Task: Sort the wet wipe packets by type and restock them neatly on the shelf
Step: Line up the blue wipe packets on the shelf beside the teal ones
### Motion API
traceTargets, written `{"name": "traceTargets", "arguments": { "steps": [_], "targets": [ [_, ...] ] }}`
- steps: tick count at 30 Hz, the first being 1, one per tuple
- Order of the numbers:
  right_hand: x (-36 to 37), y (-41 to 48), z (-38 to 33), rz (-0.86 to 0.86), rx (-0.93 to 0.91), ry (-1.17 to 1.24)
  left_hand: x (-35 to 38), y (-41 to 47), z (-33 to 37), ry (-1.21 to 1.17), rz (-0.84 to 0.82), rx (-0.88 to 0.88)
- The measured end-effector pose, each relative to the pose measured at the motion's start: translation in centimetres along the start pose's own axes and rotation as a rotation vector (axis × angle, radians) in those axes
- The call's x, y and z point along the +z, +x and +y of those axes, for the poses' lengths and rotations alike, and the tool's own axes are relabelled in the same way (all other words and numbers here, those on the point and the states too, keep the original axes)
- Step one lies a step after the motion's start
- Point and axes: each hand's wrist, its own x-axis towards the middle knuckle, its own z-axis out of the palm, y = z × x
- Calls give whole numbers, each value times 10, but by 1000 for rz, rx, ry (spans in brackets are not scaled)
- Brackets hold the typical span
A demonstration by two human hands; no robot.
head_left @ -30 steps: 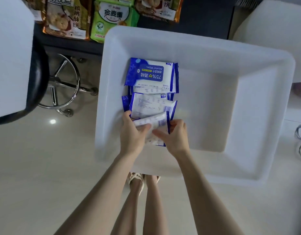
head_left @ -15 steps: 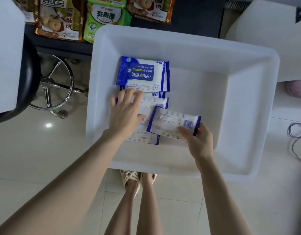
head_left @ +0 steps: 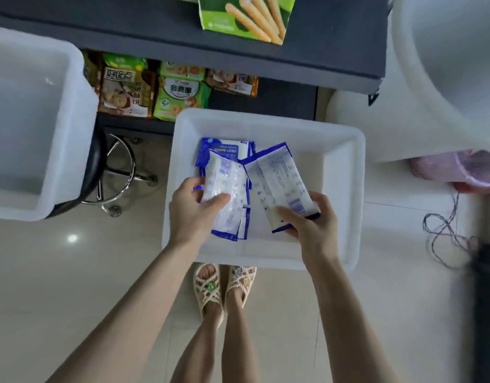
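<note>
Clasping one wet wipe packet (head_left: 227, 183) in the left grip (head_left: 194, 214) and a second packet (head_left: 279, 181) in the right grip (head_left: 313, 225), both over the white bin (head_left: 344, 189). Likely feeling light, soft, slippery; pinching the flat sealed ends seeming safest.

Wipe packets (head_left: 227, 183): thin white-and-blue plastic film, which I read as smooth, faintly glossy and creased. Tub (head_left: 266, 120): white moulded plastic, smooth, satin. Floor (head_left: 72, 272): pale polished tiles, glossy enough to carry a bright reflection. Stool base (head_left: 122, 172): shiny chromed metal. Shelf (head_left: 321, 37): dark and matt; I cannot tell its material. Snack bags (head_left: 128, 87): glossy printed film. Sandals (head_left: 210, 288): cream, woven-looking straps.
</note>
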Motion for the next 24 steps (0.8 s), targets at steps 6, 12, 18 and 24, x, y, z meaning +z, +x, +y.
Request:
{"name": "traceTargets", "arguments": {
  "steps": [6,12,18,24],
  "targets": [
    [3,-79,-119,-184,-172,-87,-48,-86,110,-192,-70,77],
    [8,-169,-244,-447,-353,41,-98,-159,234,-373,-221,253],
    [12,-229,-361,-456,-529,112,-143,-209,335,-644,-313,304],
    [20,-272,-454,-498,-773,8,-173,-226,416,-504,-293,589]
  ]
}}
